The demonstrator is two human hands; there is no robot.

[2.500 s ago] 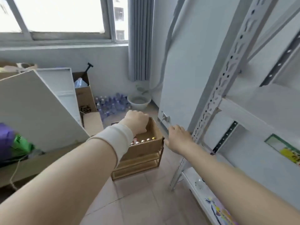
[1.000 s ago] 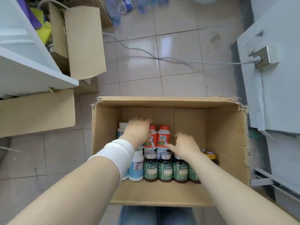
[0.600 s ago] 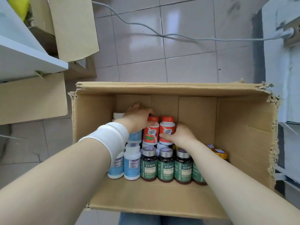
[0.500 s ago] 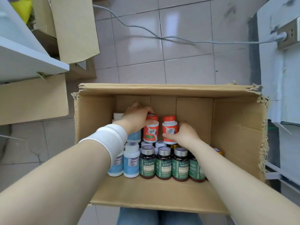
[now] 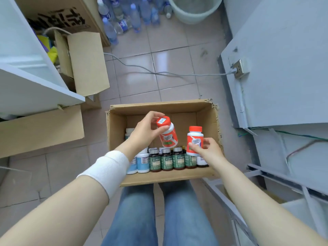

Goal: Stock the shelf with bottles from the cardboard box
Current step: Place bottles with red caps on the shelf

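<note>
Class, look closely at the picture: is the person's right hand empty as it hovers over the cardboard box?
No, the right hand grips a red-capped bottle held upright above the cardboard box.

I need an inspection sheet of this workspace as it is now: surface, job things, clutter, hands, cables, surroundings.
Surface: tiled floor; a shelf at lower right.
Job's things: open box on the floor holding upright green bottles and blue bottles; two red bottles lifted out.
Clutter: other boxes, water bottles, a basin.
Hands: left hand grips a tilted red bottle; right hand grips an upright red bottle.
Cables: cord across the floor to a wall socket.
Surroundings: white panels at left, wall at right.
</note>
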